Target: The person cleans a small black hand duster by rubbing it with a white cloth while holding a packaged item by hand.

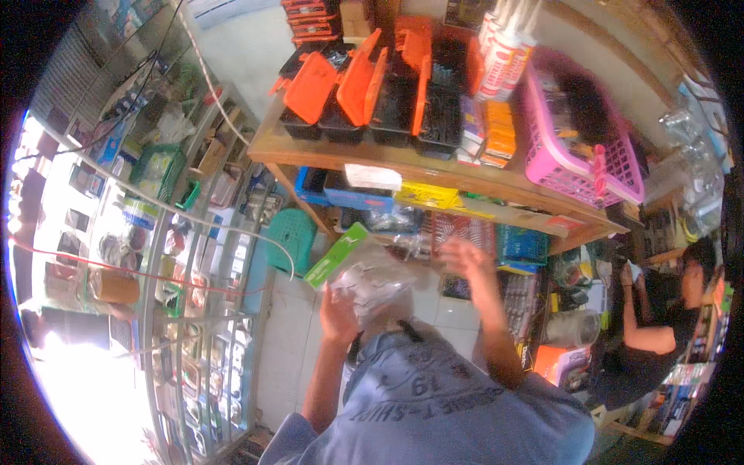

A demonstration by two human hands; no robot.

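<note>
My left hand [339, 314] holds a clear plastic bag [375, 279] with a green header card [336, 254] by its lower left side. What lies inside the bag is too blurred to tell. To the right of the bag, my right hand [465, 258] is raised with its fingers apart, blurred, touching nothing that shows. Beyond both hands runs a wooden shelf [372, 160] bearing black boxes with orange lids [311, 87], sealant cartridges [501, 67] and a pink plastic basket [581, 168].
Blue and yellow bins [427, 195] and a red basket [459, 226] sit under the shelf. A green plastic stool [290, 238] stands at its left. Glass-fronted shelving [192, 325] lines the left; a cable [192, 215] crosses before it. A person [651, 337] is at the right.
</note>
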